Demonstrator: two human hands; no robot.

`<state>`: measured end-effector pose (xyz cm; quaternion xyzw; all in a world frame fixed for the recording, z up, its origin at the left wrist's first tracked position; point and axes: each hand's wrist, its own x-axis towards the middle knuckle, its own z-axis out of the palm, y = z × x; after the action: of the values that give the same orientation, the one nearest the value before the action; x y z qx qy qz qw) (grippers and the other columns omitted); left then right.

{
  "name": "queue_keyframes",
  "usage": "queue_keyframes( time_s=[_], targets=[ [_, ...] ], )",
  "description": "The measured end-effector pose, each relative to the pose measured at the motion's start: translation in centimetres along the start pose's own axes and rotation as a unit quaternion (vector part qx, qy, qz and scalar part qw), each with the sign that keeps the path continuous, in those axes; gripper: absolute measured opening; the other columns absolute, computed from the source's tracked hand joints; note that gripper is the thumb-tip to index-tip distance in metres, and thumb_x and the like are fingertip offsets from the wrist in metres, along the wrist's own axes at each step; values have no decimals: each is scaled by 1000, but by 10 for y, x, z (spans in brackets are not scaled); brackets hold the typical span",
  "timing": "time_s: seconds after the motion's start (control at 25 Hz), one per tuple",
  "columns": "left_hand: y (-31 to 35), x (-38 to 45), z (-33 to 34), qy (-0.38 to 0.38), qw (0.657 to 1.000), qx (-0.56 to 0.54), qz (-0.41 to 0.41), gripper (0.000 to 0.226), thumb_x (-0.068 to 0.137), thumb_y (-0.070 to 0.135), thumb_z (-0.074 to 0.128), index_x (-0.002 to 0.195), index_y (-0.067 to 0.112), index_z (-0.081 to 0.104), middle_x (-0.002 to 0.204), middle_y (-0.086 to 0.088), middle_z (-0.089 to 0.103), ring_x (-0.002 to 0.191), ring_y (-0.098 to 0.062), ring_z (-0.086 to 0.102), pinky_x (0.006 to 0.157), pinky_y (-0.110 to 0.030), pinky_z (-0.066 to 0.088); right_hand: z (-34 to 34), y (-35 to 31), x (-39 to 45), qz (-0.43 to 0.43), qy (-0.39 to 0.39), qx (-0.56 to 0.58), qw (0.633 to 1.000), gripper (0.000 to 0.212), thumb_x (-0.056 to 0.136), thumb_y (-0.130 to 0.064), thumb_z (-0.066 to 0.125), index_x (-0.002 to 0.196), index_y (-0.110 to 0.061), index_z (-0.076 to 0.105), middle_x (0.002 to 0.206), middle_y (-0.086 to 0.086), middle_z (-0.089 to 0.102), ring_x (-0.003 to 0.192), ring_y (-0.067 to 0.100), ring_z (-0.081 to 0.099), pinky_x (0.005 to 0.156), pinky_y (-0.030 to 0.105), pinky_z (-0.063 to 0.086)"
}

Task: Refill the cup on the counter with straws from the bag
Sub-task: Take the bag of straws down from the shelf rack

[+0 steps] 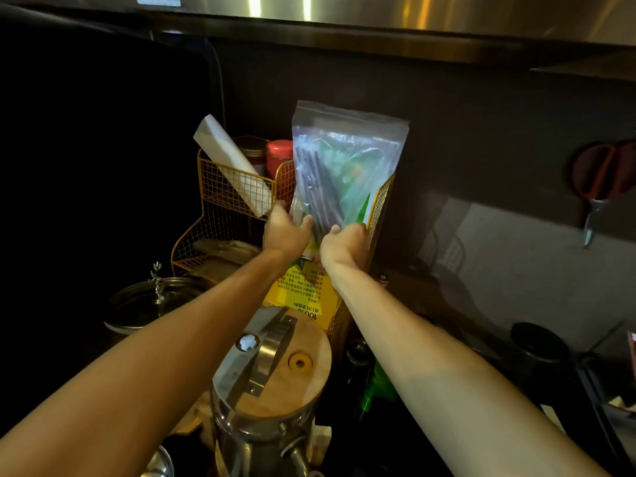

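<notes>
A clear zip bag (347,156) stands upright in the gold wire rack (220,187) against the dark back wall. Dark straws (318,187) and some green wrapped items show through its plastic. My left hand (284,230) grips the bag's lower left edge. My right hand (342,246) grips its lower right side, close beside the left. Both arms reach forward over the counter. No cup for the straws can be made out with certainty in this view.
A glass dispenser with a wooden lid (275,366) stands right below my arms. A yellow carton (306,297), a red tin (278,156) and a white paper roll (234,166) sit in the rack. A glass lid (155,301) lies left; scissors (600,187) hang right.
</notes>
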<state>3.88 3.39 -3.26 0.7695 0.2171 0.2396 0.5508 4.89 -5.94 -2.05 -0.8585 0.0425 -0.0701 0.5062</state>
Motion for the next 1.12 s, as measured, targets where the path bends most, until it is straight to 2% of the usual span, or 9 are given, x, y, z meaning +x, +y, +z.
queue_keyframes(
  time_s=[0.08,0.2,0.36,0.48,0.6,0.68,0.76,0.96,1.12],
  targets=[
    [1,-1,-2,-12,1000,-8,-7,62,94,28,70,148,7,48,122,-13,69,115,-33,67,102,-49,55,-8,3,-6,-50,16,-17,998,20,105,-12,50,117,-3,63,122,18,70,114,37,66,83,38,51],
    [3,-9,-7,-14,1000,-16,13,58,96,32,68,146,8,53,117,-8,67,117,-29,66,104,-45,54,-22,12,-19,-132,22,-6,991,17,103,-8,46,97,-10,62,95,10,65,93,34,65,68,35,43],
    [16,-30,-17,-19,998,-60,26,69,90,63,58,142,18,56,131,-6,68,120,-25,66,104,-48,55,-50,32,-35,-214,7,21,977,22,105,-16,46,84,-21,52,79,0,65,76,25,68,65,49,59],
    [31,-61,-23,-52,994,-75,65,74,85,70,60,140,20,56,135,-4,68,124,-21,65,107,-48,53,-86,36,-51,-225,-10,82,971,24,106,-21,45,84,-23,55,77,1,69,67,19,74,63,41,62],
    [48,-95,-26,-48,990,-120,60,83,86,57,73,149,13,42,142,-2,60,128,-19,60,105,-34,50,-130,37,-68,-222,-23,129,966,24,107,-17,47,87,-13,58,78,8,71,58,16,74,60,30,56],
    [56,-119,-29,-31,987,-146,65,81,82,48,83,144,12,47,132,0,65,119,-16,65,95,-30,51,-162,44,-82,-215,-40,147,965,23,108,-17,48,89,-13,60,75,8,70,54,18,73,59,32,55],
    [63,-149,-32,-46,981,-173,70,77,75,45,89,135,11,56,121,-1,73,106,-13,73,93,-32,58,-193,60,-97,-189,-61,167,966,21,108,-16,49,94,-8,62,73,9,68,49,19,69,55,32,53],
    [50,-240,-10,-85,969,-220,76,30,82,27,86,106,15,75,95,5,81,88,-8,78,91,-41,63,-267,131,-152,-94,-83,216,968,18,104,-14,58,88,-10,66,63,4,66,42,15,61,43,22,48],
    [30,-305,15,-116,960,-251,40,27,83,17,85,108,10,76,95,0,82,87,-12,79,83,-33,64,-308,192,-190,-76,-67,173,980,18,102,-15,64,86,-7,69,55,1,60,40,15,52,48,31,48]
  ],
)
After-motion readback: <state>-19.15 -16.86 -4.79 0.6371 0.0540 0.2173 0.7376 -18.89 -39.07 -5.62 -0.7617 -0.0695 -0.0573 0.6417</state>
